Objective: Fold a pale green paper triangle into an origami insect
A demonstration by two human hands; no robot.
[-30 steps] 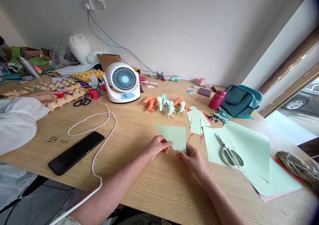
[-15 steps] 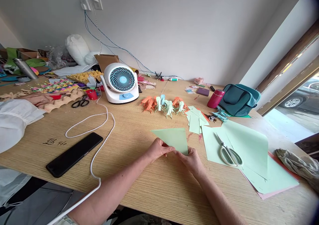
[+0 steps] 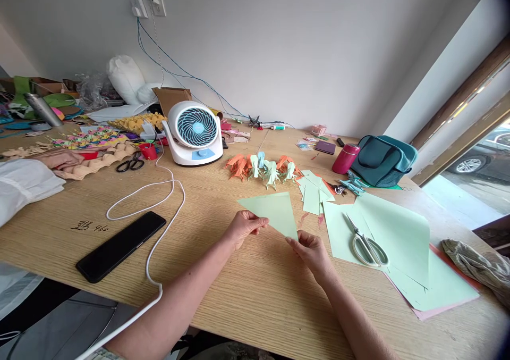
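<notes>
Near the table's front edge, my left hand (image 3: 243, 226) pinches the left side of a pale green folded paper triangle (image 3: 271, 212); my right hand (image 3: 311, 249) grips its lower point between thumb and fingers. Paper sits just above the wooden table (image 3: 223, 296), tilted slightly. Large green sheets (image 3: 398, 232) lie to the right, white-handled scissors (image 3: 366, 245) resting on them. Black phone (image 3: 120, 246) lies well left, beside a white cable (image 3: 159, 211). Folded paper figures (image 3: 263, 167) stand beyond, near a small fan (image 3: 195, 132).
</notes>
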